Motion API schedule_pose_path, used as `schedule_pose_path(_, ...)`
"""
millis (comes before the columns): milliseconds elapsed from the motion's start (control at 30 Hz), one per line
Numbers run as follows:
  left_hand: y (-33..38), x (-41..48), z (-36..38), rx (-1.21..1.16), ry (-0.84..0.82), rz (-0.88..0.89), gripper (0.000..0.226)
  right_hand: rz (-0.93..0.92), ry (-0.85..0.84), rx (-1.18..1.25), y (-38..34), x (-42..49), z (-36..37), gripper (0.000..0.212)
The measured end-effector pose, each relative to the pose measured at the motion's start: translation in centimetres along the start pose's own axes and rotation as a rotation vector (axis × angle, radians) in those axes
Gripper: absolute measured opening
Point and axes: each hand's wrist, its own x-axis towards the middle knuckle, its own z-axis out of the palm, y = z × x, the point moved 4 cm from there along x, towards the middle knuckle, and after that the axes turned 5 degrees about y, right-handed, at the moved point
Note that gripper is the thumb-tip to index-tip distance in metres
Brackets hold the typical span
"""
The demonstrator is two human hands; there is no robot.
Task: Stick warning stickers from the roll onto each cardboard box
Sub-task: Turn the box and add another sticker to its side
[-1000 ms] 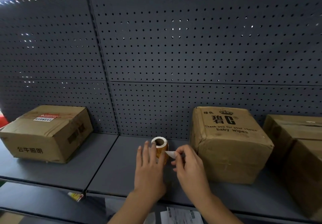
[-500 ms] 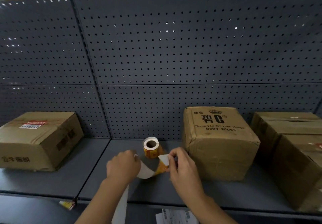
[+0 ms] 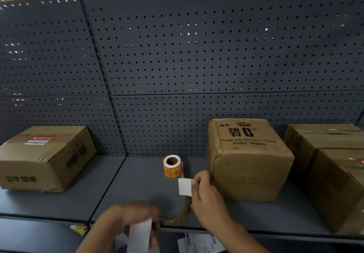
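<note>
The right hand (image 3: 208,199) is at 5 o'clock from the small orange-and-yellow sticker roll (image 3: 172,167), which stands on end on the dark grey metal shelf (image 3: 137,183). Its fingers (image 3: 194,182) pinch one edge of a white rectangular sticker (image 3: 184,186), pale side towards us. The left hand (image 3: 134,217), down at 7 o'clock, is blurred, but its fingers look curled round a white paper backing strip (image 3: 139,235).

The tall brown cardboard baby-wipes box (image 3: 248,158) sits at 3 o'clock and has no label that I can see. The flat brown cardboard box (image 3: 45,158) at 9 o'clock already has a red-and-white one.

The sticker is held by one edge only, so it could flop and stick to itself or to a finger. The strip runs back towards the roll, so a hard tug from the left hand could tip the roll or drag it off the shelf lip. The baby-wipes box is creased, so a hasty press could leave wrinkles or a crooked label.
</note>
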Motion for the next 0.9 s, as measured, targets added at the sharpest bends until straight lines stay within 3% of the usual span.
schedule_pose_path(167,0.9,-1.1,0.5,0.398,0.028,0.027,0.049,-0.029,-0.013,-0.017,-0.3,-0.2,-0.1,0.012)
schedule_pose_path(300,2.0,-0.8,0.8,0.438,0.162,0.069,0.04,-0.047,0.024,0.017,-0.2,-0.1,-0.4,0.013)
schedule_pose_path(400,2.8,-0.3,0.7,0.461,0.356,0.152,0.028,-0.066,0.056,0.053,-0.1,0.0,-0.9,0.013)
schedule_pose_path(500,3.6,-0.9,0.3,0.475,0.675,0.203,0.022,-0.093,0.079,0.109,-0.5,0.1,-1.8,0.012)
schedule_pose_path(567,4.9,-1.7,0.2,0.338,0.795,0.286,0.021,-0.11,0.106,0.159,-0.9,0.2,-2.5,0.011)
schedule_pose_path(733,8.2,-3.1,0.6,-0.132,0.806,0.51,0.024,-0.144,0.193,0.264,-1.6,0.7,-3.7,0.013)
schedule_pose_path(900,10.7,-4.3,2.1,-0.714,0.672,0.618,0.016,-0.186,0.359,0.281,-2.1,1.1,-4.4,0.009)
